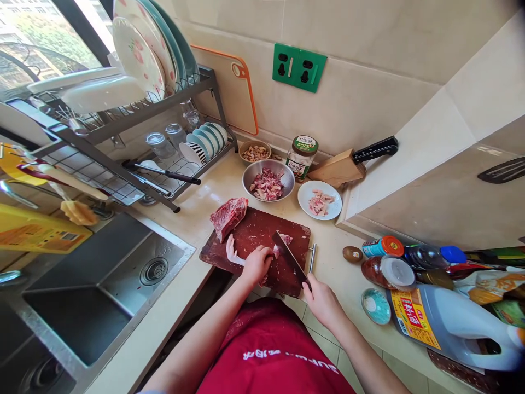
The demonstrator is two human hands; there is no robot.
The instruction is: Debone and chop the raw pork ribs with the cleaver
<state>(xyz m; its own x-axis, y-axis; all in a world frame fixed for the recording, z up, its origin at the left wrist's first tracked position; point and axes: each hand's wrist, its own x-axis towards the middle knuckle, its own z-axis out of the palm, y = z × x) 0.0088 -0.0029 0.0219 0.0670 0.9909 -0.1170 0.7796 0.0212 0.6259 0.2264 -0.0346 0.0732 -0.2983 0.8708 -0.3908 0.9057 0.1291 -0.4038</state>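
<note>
On a dark red cutting board [256, 224], my right hand [322, 298] grips the handle of a kitchen knife [290, 257], its blade slanting up and left across the board. My left hand [257, 265] has its fingers curled against a small piece of raw meat [276, 251] beside the blade; the fingers partly hide it. Another bit of meat [286, 239] lies on the far side of the knife. A large raw chunk of meat [228, 217] rests at the board's back left corner, and a pale strip of fat [232, 251] lies left of my left hand.
Behind the board stand a metal bowl of cut meat [268, 184], a white plate with pale pieces [320, 201], a jar [302, 156] and a knife block [338, 167]. A sink [164, 241] and dish rack [159, 109] are left. Bottles and a big jug [451, 323] crowd the right.
</note>
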